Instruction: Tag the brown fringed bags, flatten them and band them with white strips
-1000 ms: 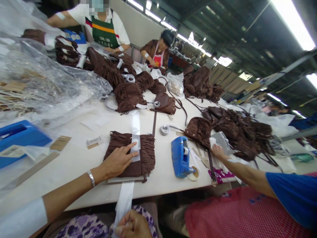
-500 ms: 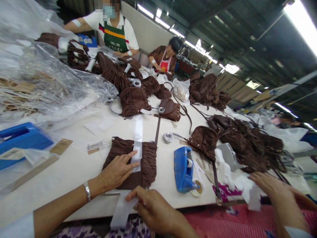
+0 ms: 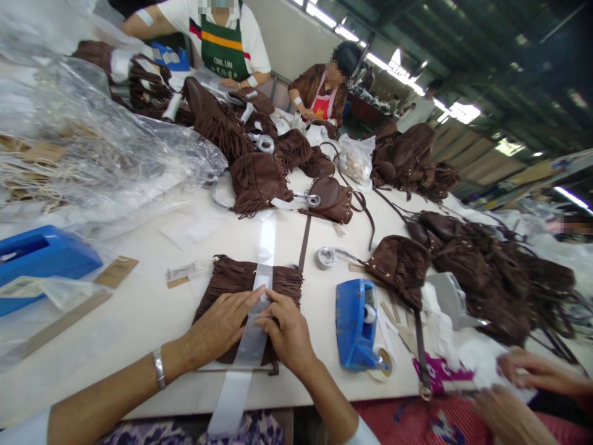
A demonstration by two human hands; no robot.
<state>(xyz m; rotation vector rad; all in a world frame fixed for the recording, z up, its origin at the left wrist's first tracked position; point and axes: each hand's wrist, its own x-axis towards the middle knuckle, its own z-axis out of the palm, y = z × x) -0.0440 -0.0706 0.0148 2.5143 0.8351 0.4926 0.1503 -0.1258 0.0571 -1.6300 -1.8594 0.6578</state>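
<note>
1. A fringed brown bag [image 3: 227,278] is lying on the white worktop [image 3: 315,389], left of the frame's lower centre.
2. A pale, shiny strip [image 3: 265,241] is running across the bag, reaching past its upper edge and hanging over the worktop's near edge at bottom centre.
3. The left hand [image 3: 222,327], wearing a silver bracelet [image 3: 159,369], is resting on the bag, its fingers stretching out flat with the tips meeting the strip.
4. The right hand [image 3: 291,334] is bending its fingers over the strip from the other side; whether they are pinching it, I cannot tell.
5. A blue tape dispenser [image 3: 354,324] is standing right of the right hand.
6. Another person's hands [image 3: 540,371] are working at lower right, near crumpled white paper [image 3: 479,355].
</note>
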